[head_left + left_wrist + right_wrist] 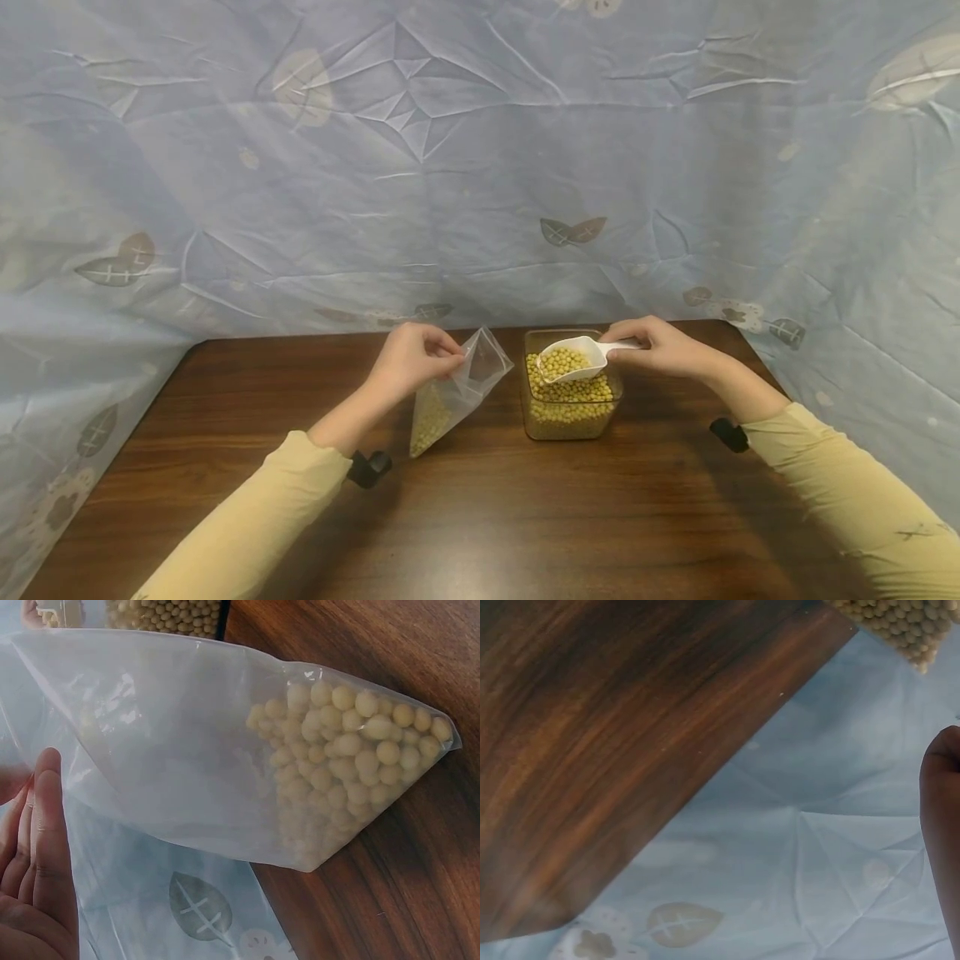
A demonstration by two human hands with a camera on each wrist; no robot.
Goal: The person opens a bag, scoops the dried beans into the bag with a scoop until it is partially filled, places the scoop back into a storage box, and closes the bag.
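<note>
My left hand [417, 357] pinches the rim of a clear plastic bag [474, 385], which hangs tilted with yellow beans [431, 419] in its lower corner. In the left wrist view the bag [180, 742] spreads out from the fingers of the left hand [37, 870], its beans [345, 757] gathered at the far end. My right hand [651, 347] grips the handle of a white scoop [597, 353] loaded with beans, held over a clear square container [564, 428] of the same beans. Only part of the right hand [941, 802] shows in the right wrist view; the scoop is outside it.
A dark brown wooden table [480, 517] lies under everything. Behind it and at both sides hangs a pale blue cloth [465, 192] with leaf prints, close to the table's back edge. The container stands near that back edge, right of the bag.
</note>
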